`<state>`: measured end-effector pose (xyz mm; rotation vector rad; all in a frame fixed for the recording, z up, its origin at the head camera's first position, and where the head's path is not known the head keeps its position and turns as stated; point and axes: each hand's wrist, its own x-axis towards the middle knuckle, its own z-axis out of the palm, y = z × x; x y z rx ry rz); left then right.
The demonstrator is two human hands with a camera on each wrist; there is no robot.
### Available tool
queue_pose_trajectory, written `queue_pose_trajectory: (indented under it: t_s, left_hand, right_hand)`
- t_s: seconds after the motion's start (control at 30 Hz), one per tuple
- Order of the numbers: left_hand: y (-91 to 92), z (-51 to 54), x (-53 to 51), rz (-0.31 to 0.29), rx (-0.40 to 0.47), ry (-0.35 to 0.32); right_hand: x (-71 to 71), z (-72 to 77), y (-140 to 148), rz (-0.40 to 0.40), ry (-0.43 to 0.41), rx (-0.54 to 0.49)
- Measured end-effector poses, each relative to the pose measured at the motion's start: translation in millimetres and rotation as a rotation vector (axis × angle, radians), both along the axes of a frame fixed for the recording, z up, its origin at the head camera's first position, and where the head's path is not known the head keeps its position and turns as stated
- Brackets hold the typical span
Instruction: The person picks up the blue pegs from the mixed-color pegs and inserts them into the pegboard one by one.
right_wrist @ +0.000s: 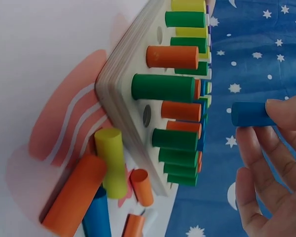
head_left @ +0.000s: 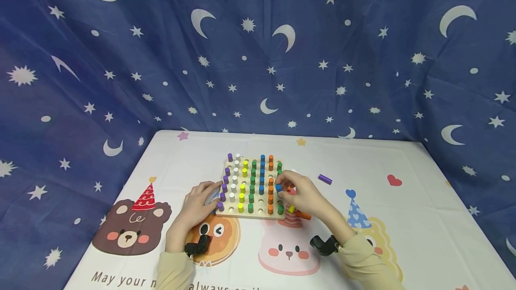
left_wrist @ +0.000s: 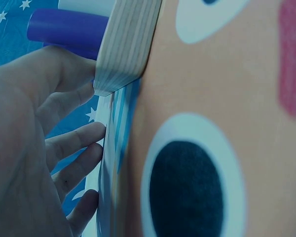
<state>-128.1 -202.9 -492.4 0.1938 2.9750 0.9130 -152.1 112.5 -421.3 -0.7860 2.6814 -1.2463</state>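
A wooden pegboard (head_left: pixel 250 216) lies on the table, with columns of purple, white, yellow, green, blue and orange pegs standing in it and green ones along the right edge. My left hand (head_left: pixel 197 202) rests against the board's left edge; in the left wrist view, the thumb touches the wood (left_wrist: pixel 126 44) beside a purple peg (left_wrist: pixel 69 27), its other fingers loosely extended. Between thumb and fingertips, my right hand (head_left: pixel 302 191) pinches a blue peg (right_wrist: pixel 249 114) above the board's right side. Bare holes show among the pegs, one beside a green peg (right_wrist: pixel 163 87).
Loose pegs lie right of the board, partly beneath my right hand: an orange one (right_wrist: pixel 74 197), a yellow one (right_wrist: pixel 111 163), a blue one (right_wrist: pixel 96 217) and others. Farther right is a purple peg (head_left: pixel 325 179). A starry blue curtain (head_left: pixel 258 57) hangs behind the table.
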Motion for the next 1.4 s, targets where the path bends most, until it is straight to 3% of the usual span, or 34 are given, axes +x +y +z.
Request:
queue_pose_trajectory:
  t_s: [0.37,1.13,1.4]
  left_hand:
    - [-1.0,-0.3,0.0,0.003,0.005,0.001]
    - [0.8,2.6,1.1,-0.001,0.009,-0.024]
    - [0.5,2.7,1.7,0.001,0.016,-0.019]
  right_hand:
    - [-1.1,-4.0,-14.0,0.034,0.006,-0.035]
    - [-5.8,-23.7,-33.5,-0.032,-0.076,0.019]
    - [-6.3,-28.9,-37.6,-0.020,0.013,0.089]
